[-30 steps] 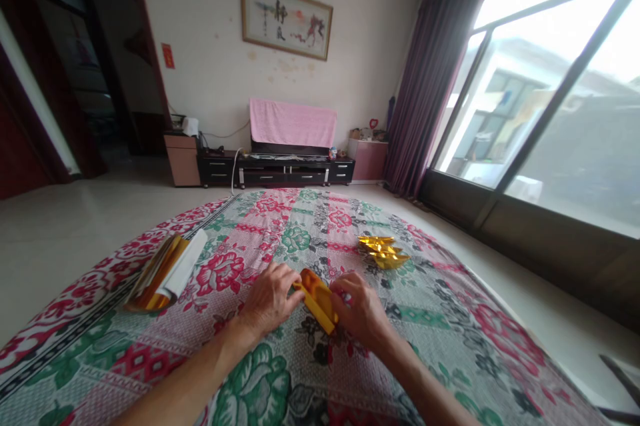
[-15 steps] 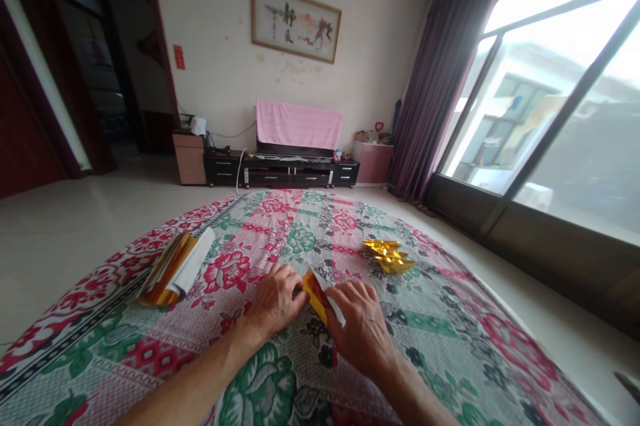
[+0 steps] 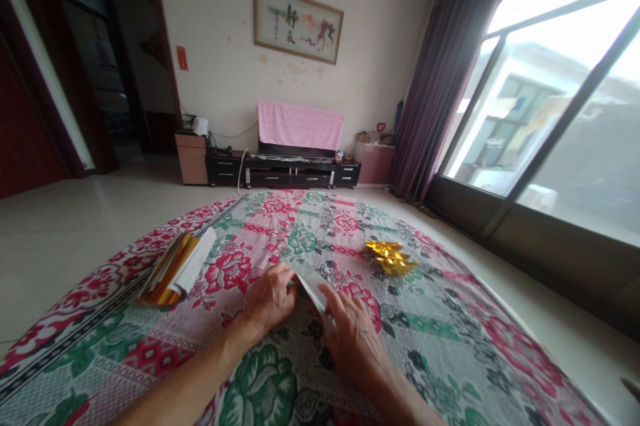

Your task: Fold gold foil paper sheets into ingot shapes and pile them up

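Between my hands, a partly folded sheet of paper (image 3: pixel 313 289) shows its white side. My left hand (image 3: pixel 273 299) pinches its left end, with the fingertips curled in. On the other end is my right hand (image 3: pixel 353 333), its thumb and fingers closed round the paper; part of the sheet is hidden behind them. To the right lie several folded gold paper pieces (image 3: pixel 391 258), shiny and pointed at the ends, close together. On the left, a curled stack of gold and white paper sheets (image 3: pixel 175 269) rests on the flowered cloth (image 3: pixel 260 379).
The cloth covers a round-edged table. Beyond it stand a low black TV cabinet (image 3: pixel 290 176) and a screen draped with a pink towel (image 3: pixel 300 125). A purple curtain (image 3: pixel 430 79) and a large window (image 3: pixel 560 106) line the right side.
The paper between my hands has turned, so its white side now faces me where gold showed before. My right hand's fingers have shifted and lifted slightly on it. The other papers lie still.
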{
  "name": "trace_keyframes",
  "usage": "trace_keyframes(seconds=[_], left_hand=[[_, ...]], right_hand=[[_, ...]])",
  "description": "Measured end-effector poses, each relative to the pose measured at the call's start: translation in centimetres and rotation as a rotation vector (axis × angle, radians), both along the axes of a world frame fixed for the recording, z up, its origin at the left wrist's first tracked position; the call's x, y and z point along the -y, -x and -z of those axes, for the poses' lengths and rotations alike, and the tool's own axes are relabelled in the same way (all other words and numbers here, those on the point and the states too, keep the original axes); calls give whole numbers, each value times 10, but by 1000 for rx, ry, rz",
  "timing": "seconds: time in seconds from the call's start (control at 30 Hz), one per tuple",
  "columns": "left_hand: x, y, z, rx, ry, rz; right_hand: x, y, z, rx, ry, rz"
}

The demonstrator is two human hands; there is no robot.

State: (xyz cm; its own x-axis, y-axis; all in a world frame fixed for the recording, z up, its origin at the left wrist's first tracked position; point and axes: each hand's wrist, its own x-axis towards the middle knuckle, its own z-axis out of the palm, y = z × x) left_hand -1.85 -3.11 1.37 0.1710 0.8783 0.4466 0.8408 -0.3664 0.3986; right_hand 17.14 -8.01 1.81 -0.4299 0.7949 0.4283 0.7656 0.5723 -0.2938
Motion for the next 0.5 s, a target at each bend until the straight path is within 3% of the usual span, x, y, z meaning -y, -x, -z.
trace_keyframes(seconds=[0.23,0.5], left_hand=[[-17,21,-2,314,108,-139],[-4,11,-20,152,241,-96]], right_hand=[[8,2,-6,39,76,-93],[19,7,-22,37,109,-154]])
